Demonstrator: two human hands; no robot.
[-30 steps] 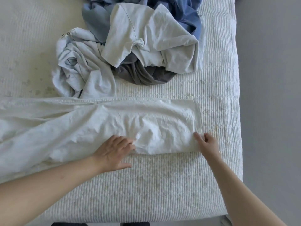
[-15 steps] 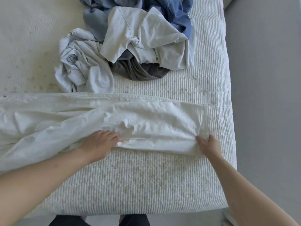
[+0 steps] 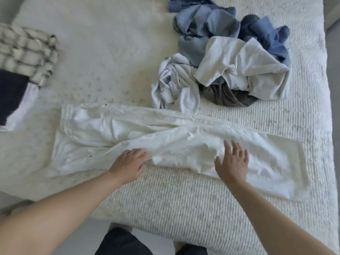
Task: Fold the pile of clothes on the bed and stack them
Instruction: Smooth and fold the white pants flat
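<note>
Soft, even daylight washes the bed (image 3: 165, 208) pale, with faint shadows. Motion blur smears its left edge; wide-angle bending curves the sides.

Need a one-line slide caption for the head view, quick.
Both hands, left hand and right hand, smooth white trousers flat on the bed beside the unfolded pile.
</note>
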